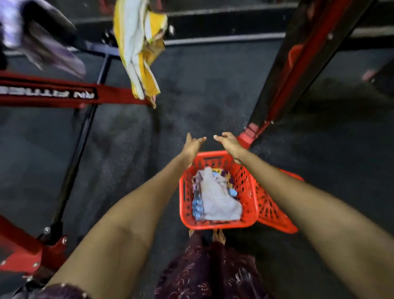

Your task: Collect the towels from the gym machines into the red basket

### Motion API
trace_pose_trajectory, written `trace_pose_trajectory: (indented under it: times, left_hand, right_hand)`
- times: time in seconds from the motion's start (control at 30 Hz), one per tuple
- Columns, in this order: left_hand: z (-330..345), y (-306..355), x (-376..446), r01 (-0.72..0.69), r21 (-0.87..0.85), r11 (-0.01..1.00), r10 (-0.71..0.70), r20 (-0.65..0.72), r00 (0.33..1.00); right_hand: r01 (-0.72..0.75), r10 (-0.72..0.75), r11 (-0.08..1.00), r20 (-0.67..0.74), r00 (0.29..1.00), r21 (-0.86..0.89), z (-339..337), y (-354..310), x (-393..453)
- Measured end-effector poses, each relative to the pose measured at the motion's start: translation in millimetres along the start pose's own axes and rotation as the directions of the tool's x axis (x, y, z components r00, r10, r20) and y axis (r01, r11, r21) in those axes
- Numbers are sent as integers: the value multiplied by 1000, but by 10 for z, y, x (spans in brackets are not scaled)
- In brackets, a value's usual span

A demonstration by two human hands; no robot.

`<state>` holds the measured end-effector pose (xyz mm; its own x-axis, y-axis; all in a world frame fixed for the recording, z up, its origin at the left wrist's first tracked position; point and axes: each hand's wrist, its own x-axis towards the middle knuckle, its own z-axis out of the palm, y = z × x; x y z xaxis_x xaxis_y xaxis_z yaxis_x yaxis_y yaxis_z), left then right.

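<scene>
While both of my arms stretch straight forward over the floor, I see my patterned maroon garment [210, 275] nearest, with two bare feet [218, 235] just past its hem. Touching distance ahead of the toes sits the red basket [250, 205] on the dark floor [212, 99], one basket only, with a red perforated lid [275, 211] leaning off its right side. Inside it lie a pale grey towel [216, 200] on top and blue cloth [197, 207] beneath; I cannot count the pieces under them. My left hand [192, 145] and right hand [228, 142] hover above the far rim, palms turned inward, fingers loosely extended and holding nothing, thumbs pointing toward each other. Farther off, one yellow-and-white towel [137, 48] hangs from the red machine frame [53, 92] at left, and one blurred lilac towel [40, 41] drapes beside it. A second red upright [285, 77] rises at right.
</scene>
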<state>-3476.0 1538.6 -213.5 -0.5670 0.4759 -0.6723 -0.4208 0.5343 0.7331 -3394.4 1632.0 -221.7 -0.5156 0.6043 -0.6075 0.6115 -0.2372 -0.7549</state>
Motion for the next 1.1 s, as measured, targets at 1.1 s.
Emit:
trace_pose_trajectory:
  times: [1.1]
  left_hand:
    - [-2803,1815,-450,-455,-38,890,444,-160,882]
  right_hand:
    - [416,-426,901,74,902,121,2086,-2772,-277]
